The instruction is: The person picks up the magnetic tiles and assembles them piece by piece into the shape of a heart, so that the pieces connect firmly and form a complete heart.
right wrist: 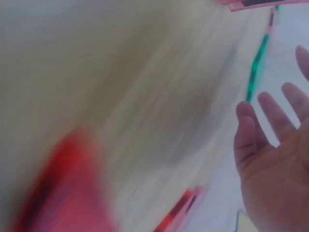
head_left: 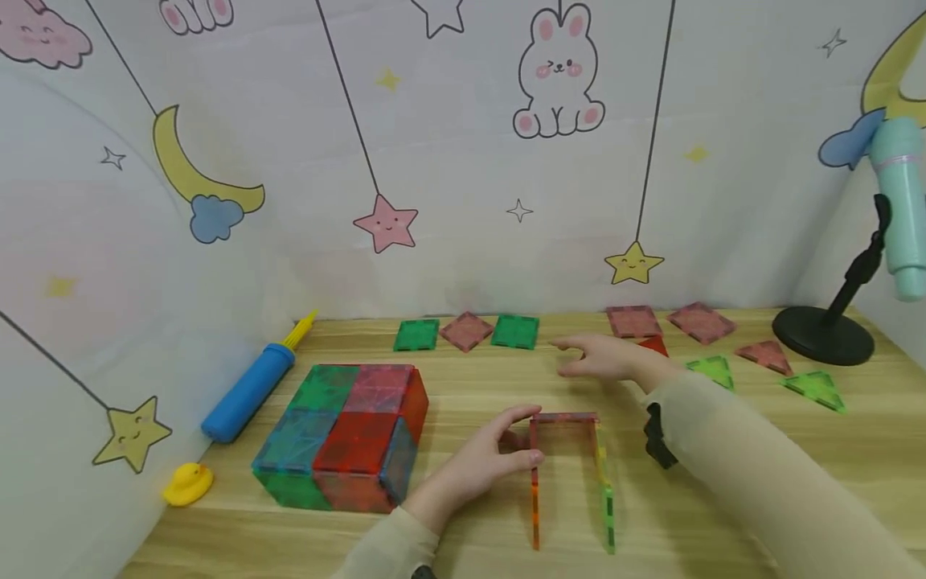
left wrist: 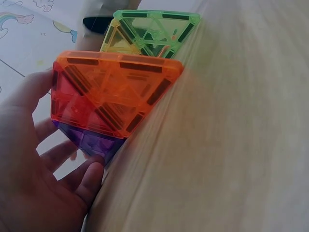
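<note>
In the head view, a U-shaped upright structure of translucent magnetic tiles (head_left: 566, 417) stands at the front middle. The left wrist view shows its orange tile (left wrist: 120, 79), a red tile, a purple tile and a green tile (left wrist: 157, 31) opposite. My left hand (head_left: 483, 457) is at its left far corner, index fingertip at the corner and thumb against the upper edge of the left wall, the other fingers loosely spread. Past the structure my right hand (head_left: 599, 357) reaches over the table, fingers relaxed, holding nothing. A green square tile (head_left: 515, 331) lies just beyond it.
Left stands a box of magnetic tiles (head_left: 365, 442). Pink tiles (head_left: 466, 331) and light green triangle tiles (head_left: 815, 390) lie around the back and right. A blue pump (head_left: 249, 392) and a yellow duck (head_left: 188, 484) sit far left; a black stand (head_left: 823, 336) holds a mint microphone (head_left: 900, 209).
</note>
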{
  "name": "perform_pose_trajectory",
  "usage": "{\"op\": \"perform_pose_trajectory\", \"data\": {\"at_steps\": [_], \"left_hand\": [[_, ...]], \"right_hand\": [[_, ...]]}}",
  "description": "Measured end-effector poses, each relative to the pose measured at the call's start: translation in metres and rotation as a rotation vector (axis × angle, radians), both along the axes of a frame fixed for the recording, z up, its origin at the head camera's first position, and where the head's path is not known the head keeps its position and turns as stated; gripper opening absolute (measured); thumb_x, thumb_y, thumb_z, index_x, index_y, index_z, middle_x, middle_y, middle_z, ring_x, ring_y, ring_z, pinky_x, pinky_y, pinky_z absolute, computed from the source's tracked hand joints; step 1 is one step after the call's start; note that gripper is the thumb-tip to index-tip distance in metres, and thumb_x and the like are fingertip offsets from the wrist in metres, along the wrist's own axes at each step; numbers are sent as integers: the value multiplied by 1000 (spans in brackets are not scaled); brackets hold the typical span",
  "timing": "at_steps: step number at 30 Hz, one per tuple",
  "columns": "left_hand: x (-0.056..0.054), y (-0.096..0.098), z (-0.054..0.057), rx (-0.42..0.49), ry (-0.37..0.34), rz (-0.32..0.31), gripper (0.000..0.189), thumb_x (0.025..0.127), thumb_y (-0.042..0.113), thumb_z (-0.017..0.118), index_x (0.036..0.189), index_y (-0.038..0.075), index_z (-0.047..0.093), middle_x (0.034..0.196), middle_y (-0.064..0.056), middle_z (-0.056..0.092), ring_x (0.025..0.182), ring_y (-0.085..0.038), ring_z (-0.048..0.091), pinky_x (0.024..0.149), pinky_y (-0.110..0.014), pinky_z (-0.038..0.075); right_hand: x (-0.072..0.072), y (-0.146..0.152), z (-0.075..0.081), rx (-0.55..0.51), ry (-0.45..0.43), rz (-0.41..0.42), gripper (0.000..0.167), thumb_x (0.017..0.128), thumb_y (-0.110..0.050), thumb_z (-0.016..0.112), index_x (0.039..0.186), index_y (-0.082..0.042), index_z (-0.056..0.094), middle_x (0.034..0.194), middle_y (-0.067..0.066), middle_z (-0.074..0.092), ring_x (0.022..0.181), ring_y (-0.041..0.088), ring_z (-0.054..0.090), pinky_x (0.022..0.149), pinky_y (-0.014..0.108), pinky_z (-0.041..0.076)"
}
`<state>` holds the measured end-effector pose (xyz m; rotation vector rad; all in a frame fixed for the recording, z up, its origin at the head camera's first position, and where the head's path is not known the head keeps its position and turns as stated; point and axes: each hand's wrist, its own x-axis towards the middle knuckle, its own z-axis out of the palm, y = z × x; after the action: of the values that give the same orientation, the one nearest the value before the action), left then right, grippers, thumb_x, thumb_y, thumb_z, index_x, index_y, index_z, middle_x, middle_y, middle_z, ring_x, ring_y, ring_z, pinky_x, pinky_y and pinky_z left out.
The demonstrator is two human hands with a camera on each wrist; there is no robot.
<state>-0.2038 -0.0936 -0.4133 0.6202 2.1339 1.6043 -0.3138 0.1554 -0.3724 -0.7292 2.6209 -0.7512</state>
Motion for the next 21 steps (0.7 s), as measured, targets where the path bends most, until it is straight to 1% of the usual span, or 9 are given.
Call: {"op": "perform_pose_trajectory", "data": {"at_steps": [3, 5, 6, 10, 12, 15, 17, 21], "left_hand": [[0, 0, -3, 22, -1, -21, 58, 90, 24, 65, 142, 20, 41, 130, -9, 51, 103, -15, 56, 84, -34, 46], [0, 1, -4, 29, 4, -31, 58, 90, 25, 65, 142, 20, 41, 128, -9, 51, 102, -14, 56, 83, -32, 46], [1, 2, -5, 32, 4, -33, 58, 90, 26, 65, 142, 20, 41, 127, -9, 52, 101, -14, 57, 82, -31, 46], [1, 2, -4, 25, 11, -27, 59, 89, 27, 66, 142, 21, 41, 119, -9, 56, 100, -14, 56, 81, -31, 46], [1, 2, -4, 23, 8, -23, 60, 89, 28, 66, 143, 21, 41, 116, -9, 58, 101, -15, 56, 82, -32, 46], [1, 0, -4, 16, 6, -13, 59, 89, 26, 66, 143, 21, 41, 116, -9, 58, 102, -15, 55, 81, -33, 46], [1, -1, -4, 17, 2, -10, 59, 89, 26, 65, 143, 22, 41, 121, -9, 55, 103, -16, 55, 82, -33, 46], [0, -1, -5, 7, 9, -14, 58, 90, 25, 64, 143, 23, 40, 123, -8, 54, 104, -16, 55, 84, -35, 45]], "right_hand": [[-14, -13, -4, 31, -5, 20, 60, 95, -31, 54, 145, -4, 33, 138, 24, 43, 127, 40, 38, 100, 57, 30], [-18, -18, -5, 75, -4, 17, 59, 95, -29, 54, 146, -7, 33, 137, 25, 43, 127, 40, 38, 100, 57, 30], [-18, -20, -5, 101, -12, 9, 58, 95, -29, 54, 146, -9, 33, 139, 26, 40, 128, 41, 36, 100, 58, 29], [-18, -28, -4, 202, -56, -60, 60, 91, -30, 56, 147, -22, 35, 148, 26, 22, 132, 46, 24, 98, 65, 24], [-18, -32, -5, 230, -64, -87, 61, 88, -29, 58, 146, -24, 37, 149, 27, 16, 132, 48, 22, 96, 68, 24], [-19, -34, -6, 248, -47, -89, 62, 86, -27, 60, 145, -23, 40, 147, 28, 17, 130, 49, 25, 96, 66, 27], [-18, -31, -6, 248, -48, -87, 61, 86, -25, 59, 144, -23, 41, 148, 28, 16, 131, 49, 24, 96, 66, 27], [-6, -13, -6, 248, -41, -48, 56, 88, -26, 58, 141, -20, 45, 145, 32, 19, 129, 48, 28, 95, 65, 29]]}}
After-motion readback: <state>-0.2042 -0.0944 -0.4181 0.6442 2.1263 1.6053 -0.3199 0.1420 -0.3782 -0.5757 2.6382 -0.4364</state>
